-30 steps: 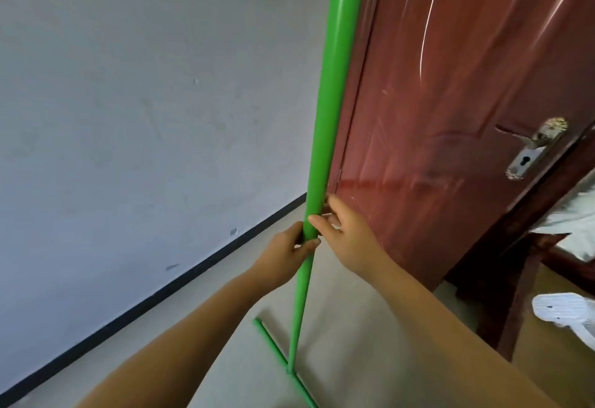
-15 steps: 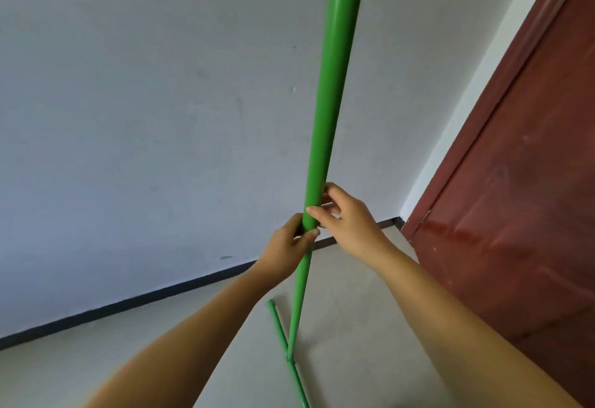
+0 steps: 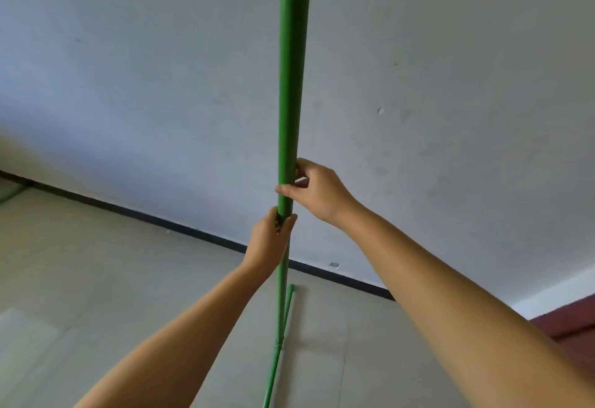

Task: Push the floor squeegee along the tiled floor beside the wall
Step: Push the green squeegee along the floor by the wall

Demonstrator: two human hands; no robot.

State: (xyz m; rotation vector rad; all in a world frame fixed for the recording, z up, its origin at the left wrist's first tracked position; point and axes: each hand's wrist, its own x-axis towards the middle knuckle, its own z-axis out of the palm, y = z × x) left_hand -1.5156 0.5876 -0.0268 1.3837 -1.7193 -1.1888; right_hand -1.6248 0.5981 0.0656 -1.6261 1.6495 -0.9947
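Observation:
A green floor squeegee stands almost upright in front of me, its long handle [image 3: 291,85] running from the top edge of the view down to the floor. Its narrow green head [image 3: 280,340] lies on the pale tiled floor [image 3: 96,278], one end close to the wall's black skirting. My right hand [image 3: 317,190] grips the handle's thick upper sleeve. Just below it, my left hand [image 3: 269,243] is wrapped around the thinner lower part of the pole.
A grey-white wall [image 3: 161,69] fills most of the view, with a black skirting strip [image 3: 154,219] along its foot. A sliver of the reddish-brown door [image 3: 566,324] shows at the lower right edge.
The view has swung left: the reddish-brown door has slid almost out of sight and the wall now fills the frame. The squeegee head has turned on the floor. Both hands keep their grip.

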